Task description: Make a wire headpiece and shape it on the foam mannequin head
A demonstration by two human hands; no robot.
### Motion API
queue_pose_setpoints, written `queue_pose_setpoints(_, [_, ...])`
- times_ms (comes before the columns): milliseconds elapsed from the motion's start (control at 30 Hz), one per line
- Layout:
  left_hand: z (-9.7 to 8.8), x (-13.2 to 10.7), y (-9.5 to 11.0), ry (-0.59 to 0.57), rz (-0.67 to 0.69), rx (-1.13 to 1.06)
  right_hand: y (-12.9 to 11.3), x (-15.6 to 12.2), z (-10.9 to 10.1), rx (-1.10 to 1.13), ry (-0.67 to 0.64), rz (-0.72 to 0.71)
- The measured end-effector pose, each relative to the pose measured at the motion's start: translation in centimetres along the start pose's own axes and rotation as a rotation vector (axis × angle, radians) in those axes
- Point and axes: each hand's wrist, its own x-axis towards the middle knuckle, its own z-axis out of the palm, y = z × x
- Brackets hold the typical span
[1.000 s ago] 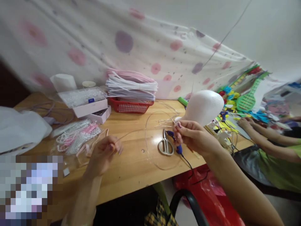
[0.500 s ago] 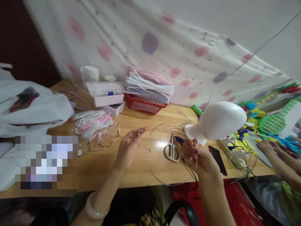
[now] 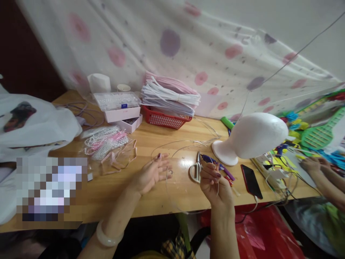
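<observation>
My right hand (image 3: 215, 181) pinches a thin silvery wire (image 3: 166, 187), which curves in a wide loop over the table between my hands. To its left, my left hand (image 3: 152, 175) is palm up with its fingers spread, close to the loop; whether it touches the wire I cannot tell. Scissors (image 3: 195, 172) with pale handles lie just left of my right hand. Partly hidden behind that hand is a blue and purple tool (image 3: 228, 172). More wire strands (image 3: 201, 142) lie on the table beyond.
A white foam head (image 3: 258, 135) stands at right, near a phone (image 3: 251, 181) and a power strip (image 3: 269, 174). A red basket (image 3: 167, 119) of pipe cleaners (image 3: 172, 95) is at the back. Bagged beads (image 3: 107, 144) lie left. Another person's hands (image 3: 311, 167) are far right.
My left hand has opened, its fingers now spread and lower. My right hand has shifted left and slightly down, still pinching the wire, uncovering more of the blue and purple tool.
</observation>
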Motion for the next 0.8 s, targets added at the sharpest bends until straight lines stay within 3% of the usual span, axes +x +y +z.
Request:
queue_pose_setpoints(100, [0.1, -0.2, 0.0, -0.02, -0.084, -0.017, 0.3, 0.2, -0.5, 0.02, 0.042, -0.002])
queue_pose_setpoints(200, [-0.2, -0.5, 0.4, -0.023, -0.02, -0.075, 0.4, 0.3, -1.1, -0.038, 0.099, 0.022])
queue_pose_setpoints(300, [-0.6, -1.0, 1.2, -0.137, 0.031, -0.197, 0.6, 0.5, -2.2, -0.161, 0.158, 0.035])
queue_pose_setpoints(400, [-0.8, -1.5, 2.0, -0.256, -0.001, -0.315, 1.0, 0.5, -3.3, -0.348, 0.225, -0.01])
queue_pose_setpoints(500, [-0.7, -2.0, 2.3, -0.243, 0.013, -0.277, 1.3, 0.1, -2.9, -0.727, 0.373, -0.219])
queue_pose_setpoints(567, [-0.4, -2.2, 2.3, -0.189, 0.035, -0.162, 1.5, -0.6, -1.0, -1.09, 0.454, -0.532])
queue_pose_setpoints(600, [-0.2, -2.3, 2.2, -0.164, 0.037, -0.091, 1.7, -1.0, 0.4, -1.274, 0.444, -0.699])
queue_pose_setpoints(667, [0.4, -2.5, 2.1, -0.137, 0.021, 0.051, 2.2, -1.5, 3.7, -1.614, 0.273, -0.991])
queue_pose_setpoints(733, [1.0, -2.7, 2.0, -0.148, 0.021, 0.164, 2.8, -1.6, 6.8, -1.935, 0.042, -1.035])
queue_pose_setpoints(800, [1.6, -3.2, 2.0, -0.177, 0.044, 0.236, 3.4, -1.1, 8.7, -2.08, -0.14, -0.989])
